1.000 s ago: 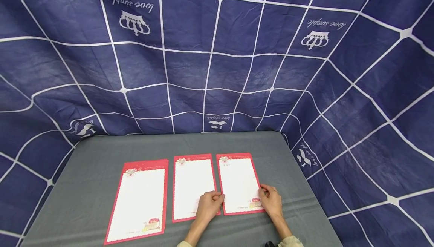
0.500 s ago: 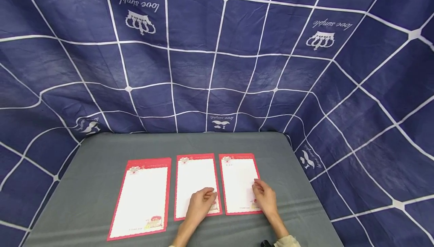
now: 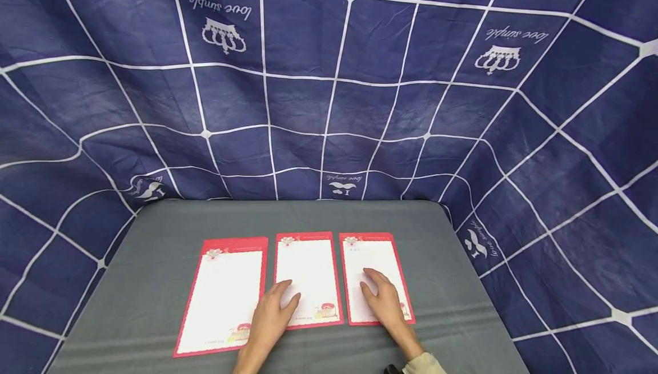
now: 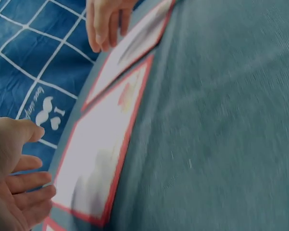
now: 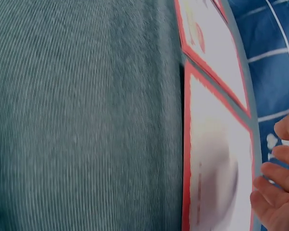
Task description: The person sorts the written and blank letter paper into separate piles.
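Observation:
Three white letter-paper sheets or pads with red borders lie in a row. The left one (image 3: pixel 226 294) looks like a stack with slightly uneven edges; the middle one (image 3: pixel 311 260) and the right one (image 3: pixel 375 254) lie close together. My left hand (image 3: pixel 269 317), fingers apart and holding nothing, is over the gap between the left and middle paper. Over the right paper is my right hand (image 3: pixel 384 301), fingers loosely bent and nothing in them. In the left wrist view the left hand (image 4: pixel 21 183) appears raised off the paper. The right wrist view shows the right hand (image 5: pixel 279 187) likewise apart from it.
A grey cloth (image 3: pixel 308 217) with faint creases covers the table. Dark blue curtains (image 3: pixel 293 105) with white grid lines hang behind it and along the sides. A small black object (image 3: pixel 392 369) shows by the right sleeve (image 3: pixel 424 364).
Both hands have let go of the right paper's sides. The left hand has moved left past the middle paper; the right has shifted inward over the right paper. The head view has turned slightly left.

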Demonstrator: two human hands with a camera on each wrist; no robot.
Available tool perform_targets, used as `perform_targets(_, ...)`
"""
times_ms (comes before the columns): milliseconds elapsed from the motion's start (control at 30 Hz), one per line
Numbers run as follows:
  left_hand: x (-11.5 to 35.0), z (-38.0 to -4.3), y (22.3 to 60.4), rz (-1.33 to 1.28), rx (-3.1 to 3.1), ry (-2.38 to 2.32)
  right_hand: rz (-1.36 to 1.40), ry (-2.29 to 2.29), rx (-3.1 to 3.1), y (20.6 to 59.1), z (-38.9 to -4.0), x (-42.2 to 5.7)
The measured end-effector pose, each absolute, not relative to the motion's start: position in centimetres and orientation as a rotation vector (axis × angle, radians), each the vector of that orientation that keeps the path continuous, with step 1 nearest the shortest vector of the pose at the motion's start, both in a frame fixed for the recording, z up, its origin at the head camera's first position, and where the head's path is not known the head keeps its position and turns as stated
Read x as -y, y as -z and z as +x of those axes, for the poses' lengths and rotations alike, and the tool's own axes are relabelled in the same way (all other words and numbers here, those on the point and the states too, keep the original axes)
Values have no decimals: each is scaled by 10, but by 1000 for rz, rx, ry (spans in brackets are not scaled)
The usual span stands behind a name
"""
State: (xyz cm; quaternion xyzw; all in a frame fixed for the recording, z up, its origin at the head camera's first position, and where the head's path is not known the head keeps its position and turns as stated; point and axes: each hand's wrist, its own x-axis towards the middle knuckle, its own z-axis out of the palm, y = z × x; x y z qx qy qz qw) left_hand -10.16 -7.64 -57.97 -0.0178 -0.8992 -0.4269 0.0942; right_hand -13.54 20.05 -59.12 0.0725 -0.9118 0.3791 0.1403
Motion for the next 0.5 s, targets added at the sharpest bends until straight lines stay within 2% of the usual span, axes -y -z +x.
perform_targets(500,111,-91,591,-135,2692,1062,485,-1024,2656,605,-130,-163)
